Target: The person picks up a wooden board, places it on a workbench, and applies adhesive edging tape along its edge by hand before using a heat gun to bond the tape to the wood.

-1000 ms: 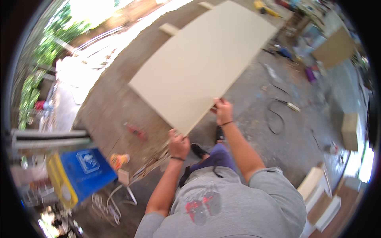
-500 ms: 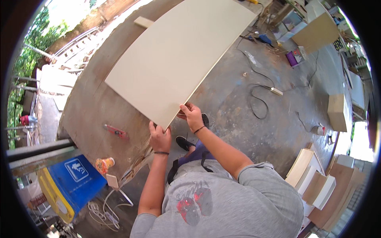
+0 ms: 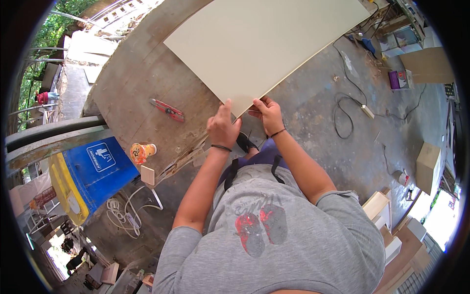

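Observation:
A large off-white board [image 3: 259, 44] stretches away from me over the workbench, its near corner between my hands. My left hand [image 3: 223, 128] is at that corner, forefinger stretched along the left edge and thumb beside the tip; its other fingers are partly hidden. My right hand [image 3: 268, 116] pinches the right edge just beyond the corner, thumb on top and fingers underneath. A red utility knife [image 3: 169, 110] lies on the bench left of the board. Dark bands circle both wrists.
The worn workbench [image 3: 147, 83] runs along the left, carrying an orange patterned cup [image 3: 142, 153] near its edge. Below stands a blue and yellow bin [image 3: 98, 166], with coiled white cable [image 3: 122, 215] beside it. Black cord [image 3: 338, 105] and a power strip [image 3: 367, 111] lie on the floor at right.
The view has shifted, so the board, bench and hands sit higher and farther right. Both hands remain at the board's near corner; the left forefinger now looks straighter.

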Demonstrator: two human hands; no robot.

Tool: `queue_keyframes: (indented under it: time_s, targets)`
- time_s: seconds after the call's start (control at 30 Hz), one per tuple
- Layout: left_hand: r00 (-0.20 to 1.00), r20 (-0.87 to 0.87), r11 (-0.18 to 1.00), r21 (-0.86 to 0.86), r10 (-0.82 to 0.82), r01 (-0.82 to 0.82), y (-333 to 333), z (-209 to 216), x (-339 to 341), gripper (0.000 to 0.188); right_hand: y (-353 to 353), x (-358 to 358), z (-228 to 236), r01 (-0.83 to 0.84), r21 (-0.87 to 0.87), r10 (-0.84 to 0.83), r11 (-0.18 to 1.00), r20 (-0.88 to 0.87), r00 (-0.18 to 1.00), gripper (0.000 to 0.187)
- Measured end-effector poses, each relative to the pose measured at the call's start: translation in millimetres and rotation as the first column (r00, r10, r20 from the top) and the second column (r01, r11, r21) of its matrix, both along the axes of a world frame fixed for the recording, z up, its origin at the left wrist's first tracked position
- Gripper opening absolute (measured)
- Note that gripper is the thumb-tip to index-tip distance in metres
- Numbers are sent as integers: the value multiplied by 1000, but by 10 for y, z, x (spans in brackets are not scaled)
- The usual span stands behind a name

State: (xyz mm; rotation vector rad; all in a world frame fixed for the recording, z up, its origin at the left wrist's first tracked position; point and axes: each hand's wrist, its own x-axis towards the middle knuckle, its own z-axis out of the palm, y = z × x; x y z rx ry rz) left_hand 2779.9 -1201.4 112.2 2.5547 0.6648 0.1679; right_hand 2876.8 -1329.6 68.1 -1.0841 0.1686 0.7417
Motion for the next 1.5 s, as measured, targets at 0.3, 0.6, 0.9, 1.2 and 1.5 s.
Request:
queue_keyframes:
  time_s: [0.3,0.6,0.9,1.2,1.5]
  targets:
    - [905,-60,862,283,-421,420,290,-39,331,74,50,-90,-162,123,112,-115,986,-76,990,30]
    - [870,-211,813,311,-446,492,203,94,518,75,191,281,-216,464,235,-373,854,-345,861,43]
    - [765,-125,723,261,-632,640,4,-32,2111,77,-67,930,-285,566,276,-477,777,-331,815,35]
    - [896,-281,857,296,-345,423,-606,-113,3901,93,-400,1894,-208,668,270,-552,693,-398,733,36]
    - [878,-336,825,341,-341,451,-635,-46,3900,100,-859,2800,-251,669,236,-573,705,-366,733,43]
